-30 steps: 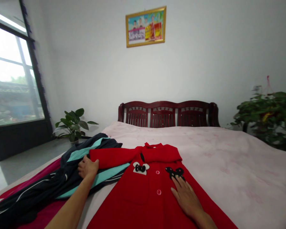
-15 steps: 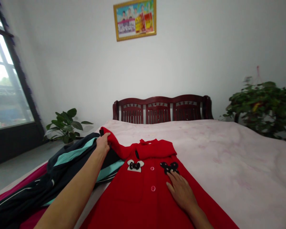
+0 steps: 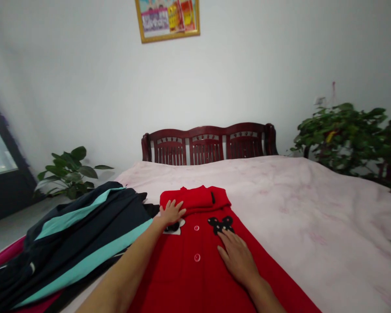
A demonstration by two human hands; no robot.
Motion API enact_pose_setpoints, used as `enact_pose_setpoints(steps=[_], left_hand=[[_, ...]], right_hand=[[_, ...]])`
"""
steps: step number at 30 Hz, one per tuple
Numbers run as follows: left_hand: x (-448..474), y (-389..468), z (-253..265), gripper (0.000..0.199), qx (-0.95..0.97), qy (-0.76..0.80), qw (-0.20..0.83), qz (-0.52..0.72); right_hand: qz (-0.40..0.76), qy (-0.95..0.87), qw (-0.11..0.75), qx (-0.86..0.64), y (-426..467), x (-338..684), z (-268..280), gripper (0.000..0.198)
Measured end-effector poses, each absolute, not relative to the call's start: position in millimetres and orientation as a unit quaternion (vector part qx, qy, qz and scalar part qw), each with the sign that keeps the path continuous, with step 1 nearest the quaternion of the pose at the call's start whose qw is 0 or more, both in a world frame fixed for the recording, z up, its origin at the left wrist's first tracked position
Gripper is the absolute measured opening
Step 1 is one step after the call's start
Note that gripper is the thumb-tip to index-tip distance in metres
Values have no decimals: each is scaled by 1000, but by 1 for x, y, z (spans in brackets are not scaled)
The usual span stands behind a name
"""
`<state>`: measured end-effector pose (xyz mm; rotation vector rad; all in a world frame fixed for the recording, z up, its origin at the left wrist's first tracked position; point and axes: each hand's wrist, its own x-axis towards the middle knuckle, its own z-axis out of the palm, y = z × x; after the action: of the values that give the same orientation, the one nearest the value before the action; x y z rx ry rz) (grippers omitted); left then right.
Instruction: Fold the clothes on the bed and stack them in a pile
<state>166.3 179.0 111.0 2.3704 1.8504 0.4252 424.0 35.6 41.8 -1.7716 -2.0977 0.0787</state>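
Observation:
A red buttoned coat lies spread on the bed, its collar toward the headboard. Both sleeves are folded across the upper chest, and a black cuff edge shows near the right shoulder. My left hand rests open on the folded sleeve at the left, partly covering a white patch with a black bow. On the right chest, my right hand lies flat with fingers spread, its fingertips on a black dotted bow-like patch.
Dark navy clothing with turquoise stripes is heaped left of the coat. Pink bedding extends right and behind, up to a dark wooden headboard. Potted plants stand on both sides of the bed.
My left hand has brought the left sleeve inward across the chest, let go of its cuff and come down on the fold. My right hand stays on the coat. The view has shifted right.

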Motion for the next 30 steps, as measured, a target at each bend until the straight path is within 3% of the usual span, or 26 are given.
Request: enact_pose_setpoints(steps=[4, 11, 21, 27, 30], left_hand=[[148, 163, 74, 65, 779, 617, 55, 102], [120, 136, 66, 64, 823, 553, 68, 109], [15, 21, 68, 89, 701, 584, 290, 287], [-15, -49, 75, 79, 604, 633, 323, 361], [-21, -68, 76, 75, 547, 641, 352, 407]], right_hand=[[31, -748, 202, -631, 35, 424, 42, 53], [40, -748, 193, -634, 34, 425, 47, 55], [34, -743, 140, -654, 6, 428, 46, 59], [-64, -680, 134, -718, -43, 475, 55, 60], [-27, -589, 137, -796, -65, 512, 60, 67]])
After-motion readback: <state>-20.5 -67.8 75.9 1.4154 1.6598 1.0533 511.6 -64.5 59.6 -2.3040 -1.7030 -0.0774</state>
